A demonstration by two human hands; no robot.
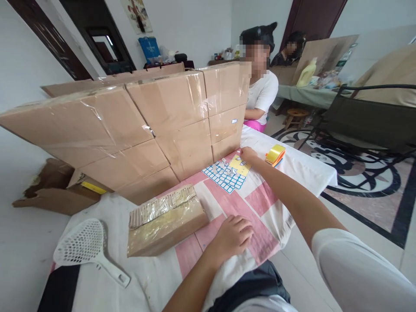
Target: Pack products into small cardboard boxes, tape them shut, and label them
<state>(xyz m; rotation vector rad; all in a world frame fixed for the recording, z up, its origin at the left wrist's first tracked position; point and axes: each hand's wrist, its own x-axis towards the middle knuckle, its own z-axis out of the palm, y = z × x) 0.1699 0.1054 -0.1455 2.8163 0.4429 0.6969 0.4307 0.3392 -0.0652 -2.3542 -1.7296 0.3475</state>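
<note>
My left hand (234, 236) rests palm down on the pink and white cloth (227, 203) near the table's front edge. Its fingers curve loosely and nothing shows in them. My right hand (248, 154) reaches far forward to the edge of a yellow sheet (236, 161), its fingers drawn together. Whatever those fingers hold, if anything, is hidden. Beside the yellow sheet lies a white sheet with a grid of blue-outlined cells (224, 183). Small grey-white pieces (222, 164) are scattered over both sheets.
A tall wall of taped cardboard boxes (182, 117) stands across the table. Nearer are a taped carton (167, 225) and a white slotted strainer (82, 242). A yellow tape roll (275, 154) lies right of my right arm. Another person (264, 89) sits beyond; a folding chair (367, 117) stands right.
</note>
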